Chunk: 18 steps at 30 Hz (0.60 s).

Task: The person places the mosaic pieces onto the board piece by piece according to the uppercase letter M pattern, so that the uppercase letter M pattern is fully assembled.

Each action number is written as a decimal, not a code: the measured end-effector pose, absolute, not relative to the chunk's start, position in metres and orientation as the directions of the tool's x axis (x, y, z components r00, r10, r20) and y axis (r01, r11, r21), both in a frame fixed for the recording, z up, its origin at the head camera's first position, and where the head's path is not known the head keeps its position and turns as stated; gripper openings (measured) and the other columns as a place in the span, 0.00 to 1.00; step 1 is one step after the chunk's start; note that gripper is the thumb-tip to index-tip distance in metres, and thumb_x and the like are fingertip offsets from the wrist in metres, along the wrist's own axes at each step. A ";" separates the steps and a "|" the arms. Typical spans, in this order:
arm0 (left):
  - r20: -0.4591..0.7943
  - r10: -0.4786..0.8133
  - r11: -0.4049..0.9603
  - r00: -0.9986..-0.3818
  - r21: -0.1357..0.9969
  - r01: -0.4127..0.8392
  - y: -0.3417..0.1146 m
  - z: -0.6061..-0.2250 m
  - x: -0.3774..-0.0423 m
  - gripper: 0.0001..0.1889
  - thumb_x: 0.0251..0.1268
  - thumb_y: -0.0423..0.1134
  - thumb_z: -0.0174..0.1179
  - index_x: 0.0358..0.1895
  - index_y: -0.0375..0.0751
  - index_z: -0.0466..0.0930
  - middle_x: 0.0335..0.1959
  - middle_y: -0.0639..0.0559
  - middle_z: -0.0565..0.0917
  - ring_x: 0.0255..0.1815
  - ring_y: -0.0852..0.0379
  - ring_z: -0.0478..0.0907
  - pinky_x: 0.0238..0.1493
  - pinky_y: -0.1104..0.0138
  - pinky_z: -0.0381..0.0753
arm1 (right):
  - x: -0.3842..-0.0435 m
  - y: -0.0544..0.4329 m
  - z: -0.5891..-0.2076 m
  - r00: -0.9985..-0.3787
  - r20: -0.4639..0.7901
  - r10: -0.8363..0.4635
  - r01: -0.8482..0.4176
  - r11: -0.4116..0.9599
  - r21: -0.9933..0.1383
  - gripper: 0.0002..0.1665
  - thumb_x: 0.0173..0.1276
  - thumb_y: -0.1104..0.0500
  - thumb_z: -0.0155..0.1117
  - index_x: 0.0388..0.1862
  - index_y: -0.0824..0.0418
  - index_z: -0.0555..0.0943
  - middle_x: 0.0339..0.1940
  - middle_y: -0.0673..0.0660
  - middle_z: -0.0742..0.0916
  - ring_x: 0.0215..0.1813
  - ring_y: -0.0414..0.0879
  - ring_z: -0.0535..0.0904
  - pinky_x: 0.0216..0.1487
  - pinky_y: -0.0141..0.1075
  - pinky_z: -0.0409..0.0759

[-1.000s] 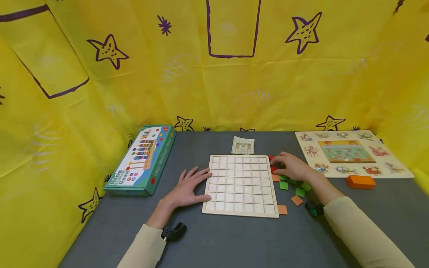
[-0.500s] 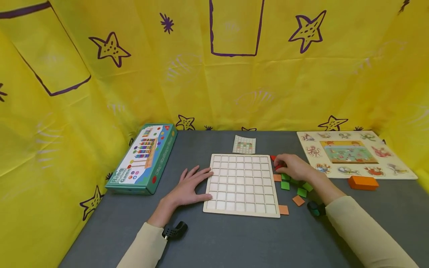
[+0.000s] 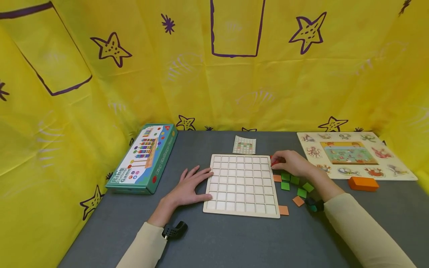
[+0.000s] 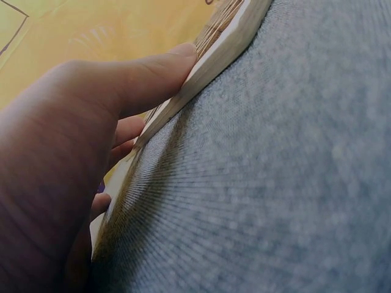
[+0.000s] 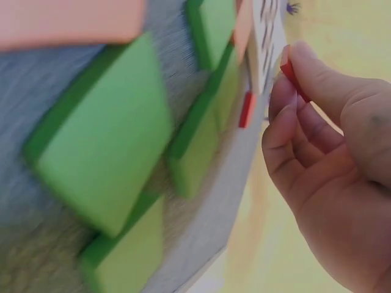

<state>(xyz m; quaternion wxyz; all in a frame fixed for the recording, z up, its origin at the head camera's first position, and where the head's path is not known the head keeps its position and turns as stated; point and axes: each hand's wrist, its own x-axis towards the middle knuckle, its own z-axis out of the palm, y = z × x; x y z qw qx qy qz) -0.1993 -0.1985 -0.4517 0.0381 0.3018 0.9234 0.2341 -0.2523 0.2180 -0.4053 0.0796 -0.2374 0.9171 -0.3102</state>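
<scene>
Red tile (image 5: pixel 289 72) is up off the worktop (image 3: pixel 234 242) now, pinched between thumb and finger of the right hand (image 3: pixel 291 162). Half a second ago that hand was lower, down by the tiles. It has gone a bit left and far, close to the right edge of the board (image 3: pixel 240 187), and more of the green tiles (image 3: pixel 285 186) show. So one piece is picked out, but it is not in a square yet. The left hand (image 3: pixel 189 188) has stayed put, fingers spread, touching the board's left edge and gripping nothing.

Two orange tiles (image 3: pixel 283 210) sit tight against the board's right side. A paper card (image 3: pixel 244 145) lies just far of the board. A game box (image 3: pixel 142 160) is on the left; an animal puzzle (image 3: pixel 385 162) and an orange block (image 3: pixel 363 183) are on the right.
</scene>
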 end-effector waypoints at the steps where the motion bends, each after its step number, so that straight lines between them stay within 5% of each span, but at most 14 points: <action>1: 0.071 0.575 0.709 -0.815 0.455 0.539 -0.199 -0.452 -0.199 0.43 0.62 0.64 0.64 0.78 0.53 0.65 0.79 0.55 0.61 0.81 0.40 0.45 0.72 0.36 0.33 | -0.253 0.216 -0.404 -0.872 0.004 -0.490 -0.389 0.688 -0.613 0.05 0.70 0.61 0.69 0.42 0.60 0.84 0.34 0.49 0.85 0.35 0.46 0.76 0.41 0.43 0.76; 18: 0.072 0.583 0.703 -0.809 0.454 0.547 -0.199 -0.453 -0.199 0.43 0.62 0.65 0.63 0.78 0.54 0.64 0.79 0.56 0.60 0.81 0.40 0.45 0.72 0.36 0.32 | -0.259 0.162 -0.401 -0.834 -0.008 -0.552 -0.407 0.624 -0.667 0.05 0.70 0.61 0.70 0.42 0.58 0.83 0.37 0.51 0.84 0.39 0.48 0.77 0.44 0.43 0.76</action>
